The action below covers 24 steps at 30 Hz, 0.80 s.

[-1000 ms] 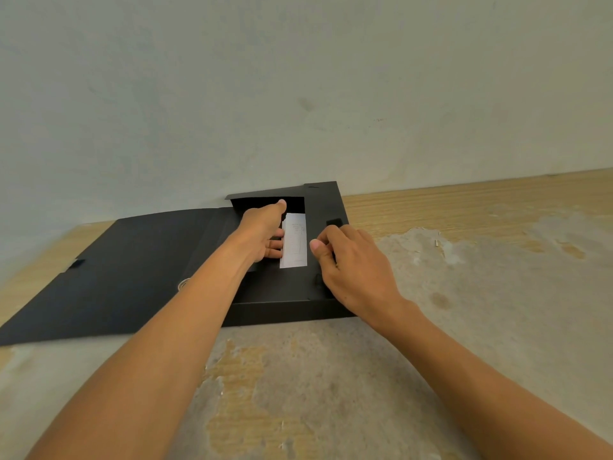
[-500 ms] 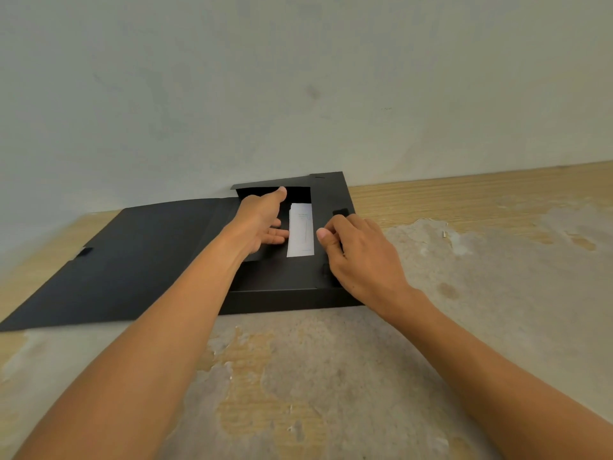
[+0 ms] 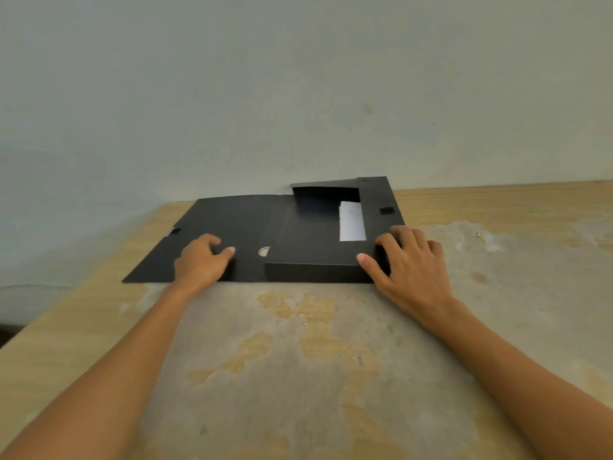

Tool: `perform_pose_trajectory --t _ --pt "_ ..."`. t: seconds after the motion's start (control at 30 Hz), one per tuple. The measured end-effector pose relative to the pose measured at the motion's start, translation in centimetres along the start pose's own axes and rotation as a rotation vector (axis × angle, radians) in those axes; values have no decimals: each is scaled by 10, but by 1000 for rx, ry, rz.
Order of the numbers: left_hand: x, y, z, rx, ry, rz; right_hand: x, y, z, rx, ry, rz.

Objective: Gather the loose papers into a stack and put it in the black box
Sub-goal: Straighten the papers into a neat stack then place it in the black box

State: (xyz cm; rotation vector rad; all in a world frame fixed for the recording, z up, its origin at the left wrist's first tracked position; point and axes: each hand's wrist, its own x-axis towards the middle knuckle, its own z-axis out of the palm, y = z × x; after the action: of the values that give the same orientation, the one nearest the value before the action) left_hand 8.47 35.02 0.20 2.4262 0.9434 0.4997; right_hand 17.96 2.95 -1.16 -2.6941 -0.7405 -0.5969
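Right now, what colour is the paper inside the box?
White paper, seen in the head view.

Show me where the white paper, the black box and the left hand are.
white paper [image 3: 352, 224], head view, middle of visible strip.
black box [image 3: 311, 273], head view, near front wall.
left hand [image 3: 199, 265], head view, back of hand.
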Motion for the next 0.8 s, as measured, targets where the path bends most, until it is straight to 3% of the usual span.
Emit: perform_pose_trajectory --t 0.27,0.6,0.7,0.8 --pt "4 -95 -37 231 87 -273 -20 -20 4 109 -42 202" --pt "1 -89 -55 211 39 -194 -21 -25 5 173 -2 191" --pt "7 -86 -63 -40 97 -264 -21 -23 6 172 8 187" --pt "20 -87 -73 -677 304 -482 -21 -24 6 175 20 180"
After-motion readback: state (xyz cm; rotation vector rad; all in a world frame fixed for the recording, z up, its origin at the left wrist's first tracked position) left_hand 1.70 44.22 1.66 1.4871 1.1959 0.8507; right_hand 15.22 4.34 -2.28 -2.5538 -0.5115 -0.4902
